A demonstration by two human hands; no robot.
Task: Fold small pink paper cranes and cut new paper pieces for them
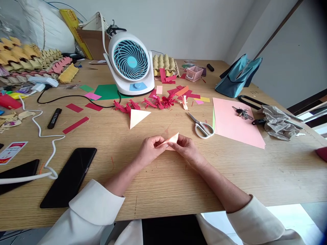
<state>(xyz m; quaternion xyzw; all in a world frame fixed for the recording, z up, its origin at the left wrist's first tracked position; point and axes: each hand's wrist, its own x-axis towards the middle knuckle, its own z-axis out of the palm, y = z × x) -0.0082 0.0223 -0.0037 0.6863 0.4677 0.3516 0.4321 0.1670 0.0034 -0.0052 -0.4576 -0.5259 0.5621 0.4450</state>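
Note:
Between my two hands is a small folded piece of pale peach paper (174, 139), raised just above the table near its middle. My left hand (153, 148) pinches its left side, and my right hand (187, 148) pinches the right side, thumbs near each other. A cream paper triangle (138, 117) lies flat beyond my left hand. White-handled scissors (201, 126) rest beyond my right hand, blades closed. Crumpled red paper pieces (167, 101) lie in a row farther back, with a small cream twisted paper piece (184, 102) at their right end.
A white fan (131, 63) stands at the back. Pink sheets (236, 119) with keys (242, 113) lie right. At left are a black phone (70, 177), a marker (54, 118) and a white cable (38, 126). A blue bag (237, 76) stands back right.

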